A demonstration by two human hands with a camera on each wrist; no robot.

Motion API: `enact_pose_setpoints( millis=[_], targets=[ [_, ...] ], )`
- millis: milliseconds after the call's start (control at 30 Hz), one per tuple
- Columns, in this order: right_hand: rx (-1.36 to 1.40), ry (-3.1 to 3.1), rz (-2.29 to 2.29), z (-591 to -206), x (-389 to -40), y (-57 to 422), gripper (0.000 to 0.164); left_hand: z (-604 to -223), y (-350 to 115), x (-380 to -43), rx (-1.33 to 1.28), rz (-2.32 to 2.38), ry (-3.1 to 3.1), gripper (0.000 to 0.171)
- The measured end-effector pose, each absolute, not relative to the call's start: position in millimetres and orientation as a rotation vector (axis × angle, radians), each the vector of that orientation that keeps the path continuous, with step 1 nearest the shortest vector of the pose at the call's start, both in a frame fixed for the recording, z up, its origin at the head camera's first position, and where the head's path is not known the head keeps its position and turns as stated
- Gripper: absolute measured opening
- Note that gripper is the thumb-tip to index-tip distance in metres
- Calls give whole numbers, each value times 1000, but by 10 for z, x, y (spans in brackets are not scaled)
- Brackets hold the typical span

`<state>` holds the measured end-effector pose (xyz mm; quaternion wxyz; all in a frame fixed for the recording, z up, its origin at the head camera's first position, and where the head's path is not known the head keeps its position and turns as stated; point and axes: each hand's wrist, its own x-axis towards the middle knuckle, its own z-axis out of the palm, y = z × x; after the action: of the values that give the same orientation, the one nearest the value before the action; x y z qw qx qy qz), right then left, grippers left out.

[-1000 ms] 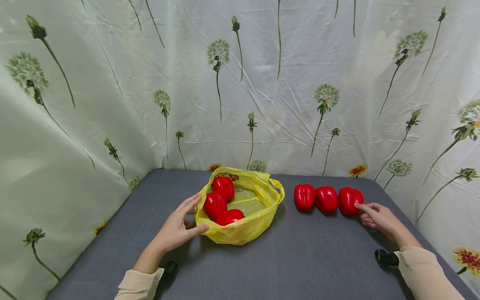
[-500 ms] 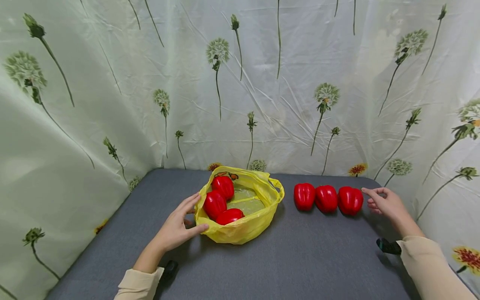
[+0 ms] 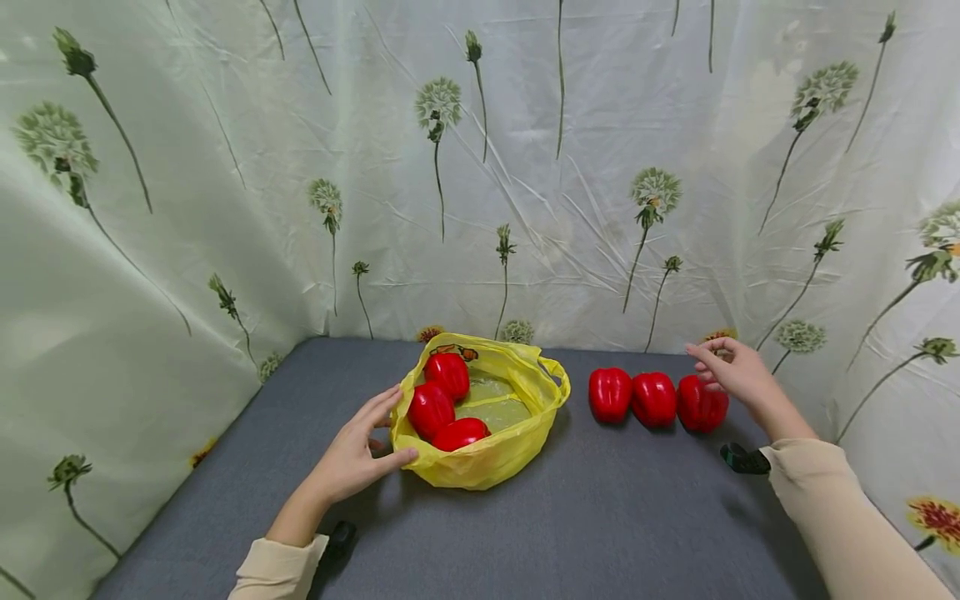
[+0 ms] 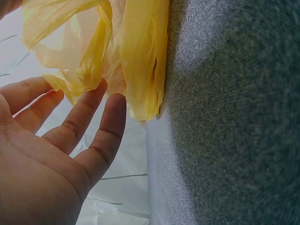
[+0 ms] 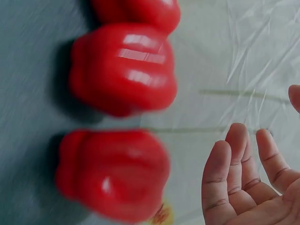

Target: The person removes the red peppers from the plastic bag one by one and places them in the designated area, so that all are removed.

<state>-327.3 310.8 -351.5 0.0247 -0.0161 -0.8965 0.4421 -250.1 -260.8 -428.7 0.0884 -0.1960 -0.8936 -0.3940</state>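
Note:
A yellow plastic bag [image 3: 487,462] stands with its mouth spread wide, three red bell peppers [image 3: 447,377] inside along its left side. My left hand [image 3: 351,458] rests against the bag's left rim, thumb and fingers spread; in the left wrist view, slightly bent fingertips [image 4: 115,105] touch the yellow plastic. To the right of the bag, three more red bell peppers [image 3: 654,400] stand in a row on the table. Above the rightmost bell pepper [image 3: 701,408] hovers my right hand [image 3: 738,375], holding nothing. The right wrist view shows its fingers [image 5: 215,173] loosely bent, apart from the peppers.
A dark grey cloth [image 3: 585,517] covers the table. Behind and beside it hangs a pale curtain [image 3: 480,275] printed with dandelions. One handle loop [image 3: 555,377] of the bag sticks out on the side facing the row.
My right hand has left the rightmost bell pepper's side, lifted and swung left to above it. That pepper has turned slightly. My left hand stays at the bag.

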Motion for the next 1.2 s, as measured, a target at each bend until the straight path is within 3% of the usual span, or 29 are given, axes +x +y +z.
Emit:
enact_pose_setpoints(
  millis=[1200],
  targets=[
    [539,-2885,1277,-3075,-3654,1091,37,-4268,-2612,-2493,-592,-1160,-2658,88]
  ],
)
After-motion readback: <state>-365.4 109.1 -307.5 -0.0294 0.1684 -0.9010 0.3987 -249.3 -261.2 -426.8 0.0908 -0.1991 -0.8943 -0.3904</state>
